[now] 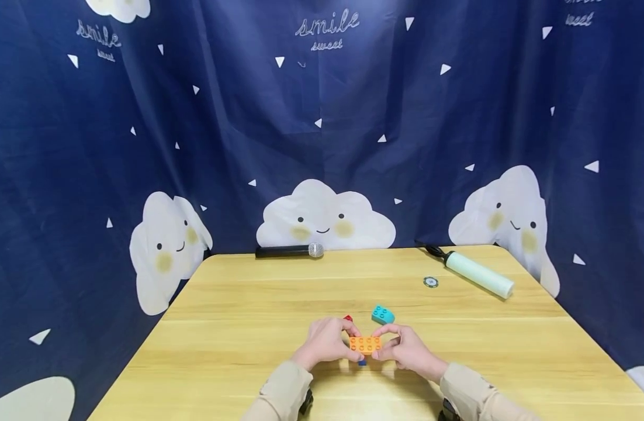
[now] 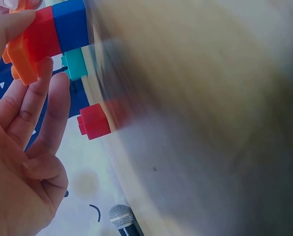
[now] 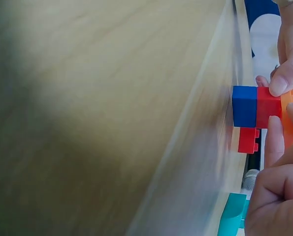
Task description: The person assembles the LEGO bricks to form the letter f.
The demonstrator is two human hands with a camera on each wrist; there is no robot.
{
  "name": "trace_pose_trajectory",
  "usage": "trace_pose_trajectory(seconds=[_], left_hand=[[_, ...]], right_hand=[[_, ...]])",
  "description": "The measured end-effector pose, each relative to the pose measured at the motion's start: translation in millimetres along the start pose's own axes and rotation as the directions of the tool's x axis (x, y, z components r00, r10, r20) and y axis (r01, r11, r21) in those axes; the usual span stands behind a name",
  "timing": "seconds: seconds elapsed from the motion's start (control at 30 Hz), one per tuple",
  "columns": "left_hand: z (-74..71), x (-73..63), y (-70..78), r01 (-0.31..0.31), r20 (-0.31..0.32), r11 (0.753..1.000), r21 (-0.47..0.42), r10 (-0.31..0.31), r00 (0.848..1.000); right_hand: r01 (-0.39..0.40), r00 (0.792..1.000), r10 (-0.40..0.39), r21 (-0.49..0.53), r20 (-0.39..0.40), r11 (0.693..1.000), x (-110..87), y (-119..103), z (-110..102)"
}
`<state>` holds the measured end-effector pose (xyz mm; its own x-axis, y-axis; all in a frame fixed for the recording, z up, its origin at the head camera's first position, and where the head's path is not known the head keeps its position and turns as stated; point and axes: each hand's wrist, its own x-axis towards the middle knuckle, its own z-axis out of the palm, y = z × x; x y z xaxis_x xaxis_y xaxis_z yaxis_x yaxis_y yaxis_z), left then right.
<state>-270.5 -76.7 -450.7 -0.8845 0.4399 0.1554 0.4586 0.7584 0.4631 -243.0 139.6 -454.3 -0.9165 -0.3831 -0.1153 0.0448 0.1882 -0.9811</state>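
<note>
An orange brick (image 1: 365, 344) with studs on top is held at its two ends by both hands. My left hand (image 1: 327, 340) grips its left end between thumb and fingers, and the thumb tip reaches the red brick (image 2: 44, 33) underneath. At the right end, my right hand (image 1: 406, 351) pinches the orange brick with thumb and forefinger. Below the red brick sits a blue brick (image 3: 244, 106), lowest in the stack and at the tabletop. Just behind the hands lie a loose red brick (image 2: 95, 121) and a teal brick (image 1: 382, 314) with a curved side.
At the wooden table's (image 1: 238, 316) back edge lies a microphone (image 1: 289, 251). A pale green hand pump (image 1: 480, 273) with a black end is at the back right, with a round chip (image 1: 430, 282) beside it. A dark blue curtain (image 1: 322, 117) hangs behind.
</note>
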Motion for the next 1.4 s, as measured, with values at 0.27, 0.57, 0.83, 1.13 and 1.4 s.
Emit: trace_pose_trajectory(seconds=[0.27,0.57,0.83,1.13,1.4], left_hand=[[0.1,0.5,-0.2,0.027,0.000,1.000,-0.003,-0.027,1.000],[-11.0,-2.0,-2.1,-0.029,0.028,1.000,0.004,0.029,0.999],[-45.3,13.5,-30.2,-0.024,0.036,0.969,-0.245,0.034,0.999],[-35.1,42.8,-53.1,0.002,0.201,0.997,-0.077,0.014,0.980],[-25.5,56.2,-57.4,0.031,0.338,0.987,-0.159,0.025,0.941]], right_hand=[[-0.001,1.000,0.001,0.001,-0.016,1.000,0.7,0.6,-0.8],[0.006,1.000,-0.006,0.009,-0.017,1.000,-1.0,2.2,1.2],[0.033,0.999,-0.033,0.038,-0.001,0.999,-0.9,2.1,-2.0],[0.022,1.000,-0.022,0.043,-0.008,0.999,0.6,2.0,-7.5],[0.010,1.000,-0.010,0.063,0.001,0.998,0.9,2.2,-5.5]])
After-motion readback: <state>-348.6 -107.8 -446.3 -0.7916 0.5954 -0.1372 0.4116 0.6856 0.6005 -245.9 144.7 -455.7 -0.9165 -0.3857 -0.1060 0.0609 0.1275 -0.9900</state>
